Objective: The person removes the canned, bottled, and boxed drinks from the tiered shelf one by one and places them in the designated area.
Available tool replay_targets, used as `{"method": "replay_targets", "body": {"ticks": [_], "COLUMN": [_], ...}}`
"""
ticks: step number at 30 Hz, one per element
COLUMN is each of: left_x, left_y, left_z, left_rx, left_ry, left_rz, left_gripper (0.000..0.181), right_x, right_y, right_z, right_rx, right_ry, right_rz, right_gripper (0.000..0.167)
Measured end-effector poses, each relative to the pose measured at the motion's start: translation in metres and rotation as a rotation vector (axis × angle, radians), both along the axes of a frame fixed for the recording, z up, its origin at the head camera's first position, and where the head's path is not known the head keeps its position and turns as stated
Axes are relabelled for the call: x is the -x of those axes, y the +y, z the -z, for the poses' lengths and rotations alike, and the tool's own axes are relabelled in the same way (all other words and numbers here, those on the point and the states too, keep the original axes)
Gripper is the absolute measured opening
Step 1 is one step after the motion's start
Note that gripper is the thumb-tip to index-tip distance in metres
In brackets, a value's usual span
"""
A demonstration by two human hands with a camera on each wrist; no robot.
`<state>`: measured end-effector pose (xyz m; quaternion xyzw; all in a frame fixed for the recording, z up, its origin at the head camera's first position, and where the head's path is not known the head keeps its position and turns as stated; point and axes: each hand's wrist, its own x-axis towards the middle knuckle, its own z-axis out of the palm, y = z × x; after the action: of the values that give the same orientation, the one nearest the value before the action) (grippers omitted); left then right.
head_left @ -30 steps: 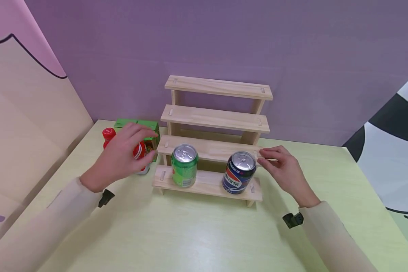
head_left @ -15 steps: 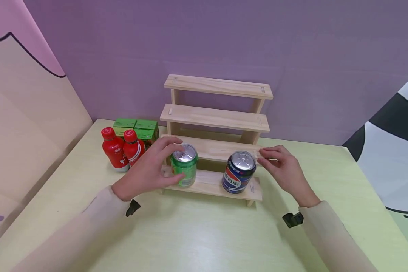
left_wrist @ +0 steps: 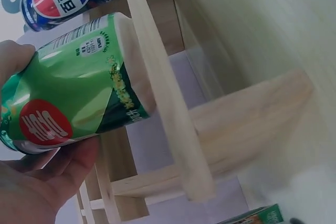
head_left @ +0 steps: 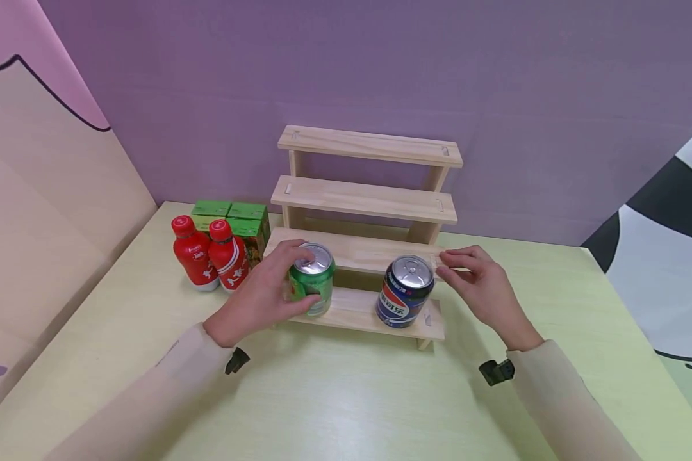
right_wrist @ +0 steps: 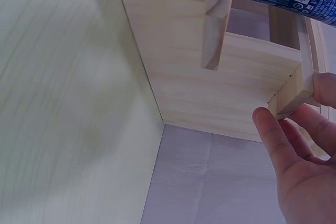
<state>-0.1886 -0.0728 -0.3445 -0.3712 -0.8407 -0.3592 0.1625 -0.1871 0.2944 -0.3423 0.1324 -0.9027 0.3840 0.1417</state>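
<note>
My left hand [head_left: 252, 299] holds a green soda can [head_left: 323, 280] on the left of the lowest step of a wooden tiered shelf [head_left: 369, 195]. In the left wrist view, thumb and fingers lie on opposite sides of the green can [left_wrist: 79, 82], whose base is at the step board. A dark blue cola can [head_left: 402, 301] stands on the same step, to the right. My right hand [head_left: 484, 282] pinches the right end of the second step from the bottom. The right wrist view shows its thumb and fingers on either side of the board end [right_wrist: 294, 95].
Two red bottles [head_left: 196, 256] with red caps stand left of the shelf. Behind them are several green boxes [head_left: 248, 214]. A purple wall [head_left: 369, 64] rises behind the shelf, and the pale table [head_left: 334, 397] extends in front.
My left hand has moved right, from in front of the red bottles to the green can, and has closed around it. The right hand stays at the shelf end.
</note>
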Motion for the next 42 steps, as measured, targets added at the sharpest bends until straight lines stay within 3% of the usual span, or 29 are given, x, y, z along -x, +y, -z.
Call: {"method": "replay_targets", "body": {"ticks": [7, 15, 23, 31, 37, 42], "left_x": [-0.010, -0.033, -0.049, -0.051, -0.047, -0.043], "left_y": [-0.012, -0.048, -0.097, -0.126, -0.135, -0.140], "left_z": [0.000, -0.010, -0.004, 0.007, 0.018, 0.024], "left_rx": [-0.024, 0.018, 0.088, 0.078, 0.100, 0.106], "left_ry": [-0.035, 0.066, 0.135, 0.105, 0.088, 0.066], "left_rz": [-0.054, -0.093, -0.177, -0.251, -0.354, -0.400], "left_gripper": [0.065, 0.066, 0.067, 0.067, 0.069, 0.070], "right_x": [0.000, 0.002, 0.003, 0.004, 0.004, 0.003], "right_y": [-0.001, 0.002, 0.003, 0.004, 0.004, 0.004], "right_z": [-0.002, -0.001, 0.002, 0.003, 0.003, 0.002], "right_rx": [-0.024, 0.001, 0.011, -0.004, -0.003, -0.007], "right_ry": [-0.021, -0.054, -0.047, -0.059, -0.052, -0.058], "right_rz": [-0.002, 0.000, -0.006, 0.015, 0.002, 0.005], "right_gripper": [0.034, 0.037, 0.038, 0.039, 0.040, 0.040]}}
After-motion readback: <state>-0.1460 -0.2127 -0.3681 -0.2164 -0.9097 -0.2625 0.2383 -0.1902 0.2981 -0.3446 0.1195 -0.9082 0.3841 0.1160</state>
